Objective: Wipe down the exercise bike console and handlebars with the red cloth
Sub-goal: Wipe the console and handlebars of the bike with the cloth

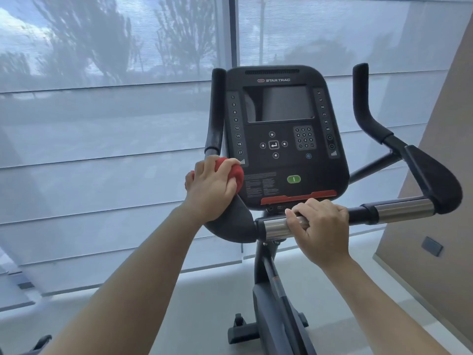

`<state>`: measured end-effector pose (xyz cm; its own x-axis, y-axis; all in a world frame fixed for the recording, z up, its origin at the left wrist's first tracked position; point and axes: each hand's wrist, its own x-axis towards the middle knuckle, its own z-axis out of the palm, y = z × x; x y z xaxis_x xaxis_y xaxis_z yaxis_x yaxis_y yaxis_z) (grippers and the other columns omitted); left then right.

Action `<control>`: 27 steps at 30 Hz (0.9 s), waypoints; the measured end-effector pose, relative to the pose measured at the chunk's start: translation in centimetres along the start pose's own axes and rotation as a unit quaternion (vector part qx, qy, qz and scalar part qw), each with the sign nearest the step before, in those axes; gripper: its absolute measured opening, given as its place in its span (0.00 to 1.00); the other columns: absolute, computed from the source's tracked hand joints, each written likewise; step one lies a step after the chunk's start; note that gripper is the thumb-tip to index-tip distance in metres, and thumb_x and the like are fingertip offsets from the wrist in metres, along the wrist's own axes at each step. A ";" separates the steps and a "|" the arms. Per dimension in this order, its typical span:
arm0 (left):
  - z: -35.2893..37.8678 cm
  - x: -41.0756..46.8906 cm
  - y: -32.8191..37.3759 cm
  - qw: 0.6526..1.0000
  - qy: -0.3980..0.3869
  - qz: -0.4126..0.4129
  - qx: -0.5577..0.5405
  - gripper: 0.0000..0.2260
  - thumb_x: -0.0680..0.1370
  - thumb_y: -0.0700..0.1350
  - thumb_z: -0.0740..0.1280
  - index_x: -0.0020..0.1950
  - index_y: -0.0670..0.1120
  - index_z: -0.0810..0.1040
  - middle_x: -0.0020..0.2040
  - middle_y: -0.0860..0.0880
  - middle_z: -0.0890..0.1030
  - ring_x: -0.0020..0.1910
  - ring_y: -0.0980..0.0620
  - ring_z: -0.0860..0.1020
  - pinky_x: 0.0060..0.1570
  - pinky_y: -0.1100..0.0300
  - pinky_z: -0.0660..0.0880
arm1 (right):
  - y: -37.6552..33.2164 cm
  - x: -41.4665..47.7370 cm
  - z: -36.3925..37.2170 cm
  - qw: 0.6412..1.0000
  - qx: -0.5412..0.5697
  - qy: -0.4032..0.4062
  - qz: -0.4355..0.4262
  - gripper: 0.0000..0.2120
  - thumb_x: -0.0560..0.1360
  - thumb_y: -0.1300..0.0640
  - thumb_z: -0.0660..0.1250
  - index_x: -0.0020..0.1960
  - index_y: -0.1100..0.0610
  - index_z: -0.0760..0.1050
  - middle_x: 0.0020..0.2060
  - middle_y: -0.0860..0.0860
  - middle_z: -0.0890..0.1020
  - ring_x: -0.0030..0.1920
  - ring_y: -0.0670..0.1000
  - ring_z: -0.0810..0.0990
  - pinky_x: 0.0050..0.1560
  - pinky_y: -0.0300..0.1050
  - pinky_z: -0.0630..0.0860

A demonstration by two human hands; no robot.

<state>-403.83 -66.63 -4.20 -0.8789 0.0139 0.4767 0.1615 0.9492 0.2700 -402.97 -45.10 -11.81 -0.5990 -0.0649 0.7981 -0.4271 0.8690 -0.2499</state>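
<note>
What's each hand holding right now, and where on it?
The left hand grips the bunched red cloth from above, against the left handlebar. The right hand wraps the chrome grip below the console.

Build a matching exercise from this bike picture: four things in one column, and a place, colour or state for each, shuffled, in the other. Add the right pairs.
Column 1
1. cloth
2. right hand
3. oval button
4. screen

Column 2
A. green, low on the console
B. grips the chrome handlebar section
C. red, bunched under the left hand
D. dark, not lit

Pairs: 1-C, 2-B, 3-A, 4-D
</note>
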 end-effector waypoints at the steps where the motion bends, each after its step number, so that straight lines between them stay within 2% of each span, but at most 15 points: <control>1: -0.1 0.2 0.2 1.000 -0.006 -0.008 0.006 0.17 0.79 0.49 0.55 0.68 0.59 0.64 0.67 0.49 0.61 0.67 0.44 0.59 0.67 0.44 0.54 | 0.0 0.0 -0.1 1.000 -0.001 -0.001 0.000 0.21 0.75 0.42 0.53 0.36 0.53 0.77 0.30 0.47 0.77 0.35 0.49 0.73 0.43 0.47 0.67; 4: 0.1 -0.8 0.7 1.000 -0.003 -0.019 0.013 0.20 0.79 0.51 0.55 0.71 0.59 0.59 0.71 0.49 0.58 0.70 0.45 0.56 0.68 0.44 0.54 | 0.0 0.0 -0.3 1.000 0.000 -0.003 0.001 0.21 0.75 0.42 0.53 0.36 0.52 0.77 0.30 0.46 0.77 0.35 0.49 0.72 0.44 0.47 0.65; 7: 0.4 -3.0 1.0 0.998 0.059 -0.025 0.019 0.23 0.79 0.50 0.56 0.74 0.57 0.57 0.73 0.49 0.60 0.72 0.46 0.57 0.68 0.44 0.61 | 0.1 0.0 -0.3 1.000 0.006 -0.012 0.003 0.21 0.74 0.41 0.53 0.36 0.52 0.77 0.31 0.46 0.77 0.36 0.49 0.73 0.45 0.48 0.67; 9: 0.6 -3.9 1.1 0.996 0.078 -0.037 0.008 0.23 0.80 0.49 0.57 0.74 0.55 0.58 0.74 0.48 0.61 0.73 0.46 0.57 0.69 0.45 0.62 | 0.1 0.0 -0.2 1.000 0.007 -0.015 0.007 0.20 0.74 0.41 0.54 0.36 0.52 0.77 0.31 0.46 0.77 0.36 0.49 0.73 0.45 0.48 0.68; 12: 0.8 -3.6 1.1 0.997 0.066 -0.043 0.010 0.23 0.80 0.49 0.57 0.75 0.54 0.58 0.74 0.48 0.61 0.73 0.44 0.57 0.69 0.46 0.62 | 0.0 0.0 0.0 1.000 0.002 -0.008 0.013 0.20 0.74 0.42 0.54 0.35 0.52 0.77 0.30 0.46 0.77 0.35 0.48 0.72 0.44 0.48 0.67; 15: 0.4 -1.8 0.6 0.998 0.050 -0.042 -0.015 0.21 0.80 0.49 0.57 0.73 0.52 0.62 0.71 0.47 0.66 0.70 0.45 0.61 0.67 0.48 0.64 | -0.1 0.0 0.0 1.000 0.003 -0.009 0.018 0.20 0.74 0.42 0.54 0.35 0.52 0.77 0.30 0.46 0.77 0.35 0.49 0.72 0.44 0.48 0.68; 21: -0.4 -0.5 0.4 0.998 0.018 -0.047 -0.028 0.18 0.80 0.48 0.58 0.71 0.51 0.66 0.69 0.47 0.68 0.66 0.44 0.65 0.64 0.49 0.64 | -0.1 0.0 -0.4 0.999 0.005 -0.030 0.016 0.21 0.74 0.41 0.53 0.37 0.52 0.77 0.31 0.47 0.77 0.37 0.50 0.73 0.46 0.49 0.68; 27: -0.9 -2.9 0.6 0.999 0.034 -0.006 -0.014 0.18 0.80 0.47 0.59 0.70 0.51 0.67 0.65 0.48 0.71 0.63 0.45 0.68 0.61 0.56 0.64 | -0.2 -0.1 -0.6 0.999 0.004 -0.040 0.024 0.21 0.74 0.41 0.52 0.36 0.52 0.77 0.32 0.46 0.77 0.38 0.49 0.73 0.47 0.49 0.67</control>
<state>-400.83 -66.42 -4.67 -0.8482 -0.0210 0.5293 0.1638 0.9399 0.2997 -402.39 -45.01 -11.49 -0.6717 -0.0620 0.7382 -0.4016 0.8678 -0.2926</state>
